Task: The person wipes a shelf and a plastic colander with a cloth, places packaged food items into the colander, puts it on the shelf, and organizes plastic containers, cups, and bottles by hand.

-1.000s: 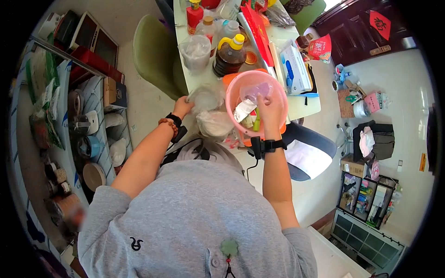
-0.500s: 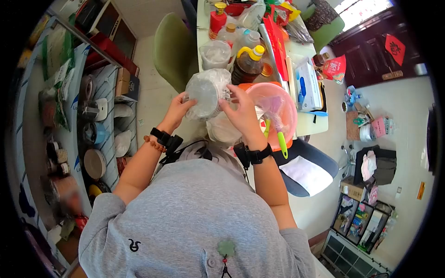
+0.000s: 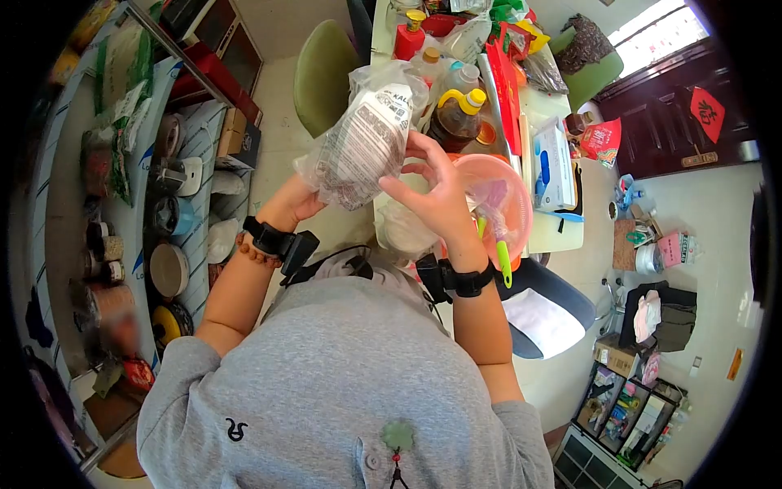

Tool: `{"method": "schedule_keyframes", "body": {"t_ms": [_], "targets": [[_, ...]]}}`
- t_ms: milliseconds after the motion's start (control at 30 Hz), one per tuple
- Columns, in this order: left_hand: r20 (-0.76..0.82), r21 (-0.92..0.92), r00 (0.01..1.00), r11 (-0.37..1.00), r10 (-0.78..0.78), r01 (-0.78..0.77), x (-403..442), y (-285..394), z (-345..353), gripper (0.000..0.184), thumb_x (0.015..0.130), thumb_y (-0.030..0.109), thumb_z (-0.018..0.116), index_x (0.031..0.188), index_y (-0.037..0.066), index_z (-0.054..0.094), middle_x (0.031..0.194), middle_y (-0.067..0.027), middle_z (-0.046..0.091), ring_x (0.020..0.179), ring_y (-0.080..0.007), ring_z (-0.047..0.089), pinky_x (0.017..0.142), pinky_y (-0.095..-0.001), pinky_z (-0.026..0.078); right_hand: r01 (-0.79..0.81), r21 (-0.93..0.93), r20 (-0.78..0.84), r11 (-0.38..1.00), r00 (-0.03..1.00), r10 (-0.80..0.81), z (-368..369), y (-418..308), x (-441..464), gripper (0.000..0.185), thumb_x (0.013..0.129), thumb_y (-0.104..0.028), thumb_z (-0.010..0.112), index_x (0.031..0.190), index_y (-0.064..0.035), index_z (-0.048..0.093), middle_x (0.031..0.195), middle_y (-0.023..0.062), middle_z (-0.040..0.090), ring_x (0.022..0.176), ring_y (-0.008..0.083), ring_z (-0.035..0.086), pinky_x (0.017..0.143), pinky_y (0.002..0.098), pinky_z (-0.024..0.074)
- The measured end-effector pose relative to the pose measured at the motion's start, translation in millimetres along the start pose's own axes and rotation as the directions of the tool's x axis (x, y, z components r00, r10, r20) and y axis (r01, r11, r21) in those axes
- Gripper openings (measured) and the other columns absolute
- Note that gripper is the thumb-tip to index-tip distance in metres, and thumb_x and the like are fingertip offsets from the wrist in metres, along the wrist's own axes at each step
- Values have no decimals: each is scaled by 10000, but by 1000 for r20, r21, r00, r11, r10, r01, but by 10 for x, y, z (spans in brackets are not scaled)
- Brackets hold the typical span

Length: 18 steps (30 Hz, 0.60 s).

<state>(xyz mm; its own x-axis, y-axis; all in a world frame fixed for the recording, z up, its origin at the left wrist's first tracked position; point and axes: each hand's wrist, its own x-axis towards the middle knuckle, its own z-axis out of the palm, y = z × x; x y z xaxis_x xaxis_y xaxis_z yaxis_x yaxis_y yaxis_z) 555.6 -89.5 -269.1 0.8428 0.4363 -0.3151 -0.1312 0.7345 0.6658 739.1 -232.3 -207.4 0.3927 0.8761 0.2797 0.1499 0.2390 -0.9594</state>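
Observation:
A clear plastic-wrapped package [image 3: 366, 134] with printed text on its face is held up in front of me, tilted. My left hand [image 3: 299, 200] grips its lower left side, with the fingertips partly hidden by the wrapping. At its right side is my right hand [image 3: 432, 183], fingers apart and curved, the fingertips close to or touching the plastic. Just right of that hand stands a pink basket [image 3: 521, 204] holding plastic bags and a green-handled utensil [image 3: 503, 261]. Below the package, a white plastic-wrapped item [image 3: 406, 228] lies at the table edge.
Behind the package are a dark bottle with a yellow cap [image 3: 456, 118], a red pump bottle [image 3: 409, 37] and a blue-and-white box [image 3: 553, 167] on the table [image 3: 562, 236]. A green chair [image 3: 326, 73] stands left of it, a dark chair [image 3: 562, 297] at the lower right. Shelves line the left.
The wrapped package has risen from beside the basket and turned so its printed side shows. My right hand has left the basket and moved to the package. The view has shifted left.

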Motion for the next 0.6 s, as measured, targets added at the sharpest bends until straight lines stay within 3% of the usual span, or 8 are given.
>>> {"method": "schedule_keyframes", "body": {"t_ms": [67, 167, 267, 367, 500, 600], "targets": [[44, 9, 999, 1000, 25, -25, -59, 64, 80, 394, 962, 233, 553, 1305, 48, 493, 1257, -92, 582, 1092, -199, 606, 881, -324, 550, 7, -64, 14, 998, 1000, -6, 8, -69, 13, 581, 740, -141, 802, 1241, -11, 538, 1144, 84, 589, 1002, 169, 582, 853, 307, 492], [45, 6, 998, 999, 48, -48, -127, 125, 204, 398, 963, 232, 549, 1307, 40, 489, 1249, -95, 586, 1082, -198, 612, 874, -323, 558, 28, -13, -28, 1000, 999, -28, 41, -174, 20, 527, 729, -122, 801, 1194, -18, 576, 1090, 77, 613, 949, 170, 589, 814, 305, 493], [40, -24, 999, 999, 22, -22, -164, 199, 244, 362, 962, 212, 547, 1271, 24, 520, 1198, -95, 614, 1033, -195, 634, 850, -316, 563, 73, -186, -51, 980, 995, -83, 35, -275, -14, 365, 718, -67, 790, 1043, -19, 632, 987, 74, 638, 869, 182, 594, 765, 298, 484], [51, 6, 998, 999, 47, -47, -131, 220, 202, 309, 960, 197, 547, 1206, 13, 575, 1123, -92, 651, 976, -185, 656, 818, -308, 562, 365, -334, -74, 869, 909, -410, 24, -132, -100, 237, 703, -7, 770, 899, -15, 637, 902, 81, 644, 812, 205, 592, 735, 294, 471], [31, 33, 996, 996, 78, -79, -158, 238, 237, 260, 942, 174, 562, 1126, 3, 629, 1022, -79, 681, 887, -166, 671, 766, -295, 549, 310, -345, -126, 886, 920, -372, 50, -231, -197, 209, 699, 29, 748, 862, -7, 623, 904, 90, 643, 837, 230, 605, 770, 308, 473], [-119, 213, 988, 975, 97, -70, -211, 273, 318, 265, 920, 160, 579, 1121, -7, 624, 1012, -71, 675, 846, -140, 660, 734, -282, 535, 236, -374, -223, 897, 916, -334, -4, -283, -202, 179, 729, 48, 699, 883, -7, 627, 930, 87, 649, 879, 229, 610, 800, 320, 473]]}}
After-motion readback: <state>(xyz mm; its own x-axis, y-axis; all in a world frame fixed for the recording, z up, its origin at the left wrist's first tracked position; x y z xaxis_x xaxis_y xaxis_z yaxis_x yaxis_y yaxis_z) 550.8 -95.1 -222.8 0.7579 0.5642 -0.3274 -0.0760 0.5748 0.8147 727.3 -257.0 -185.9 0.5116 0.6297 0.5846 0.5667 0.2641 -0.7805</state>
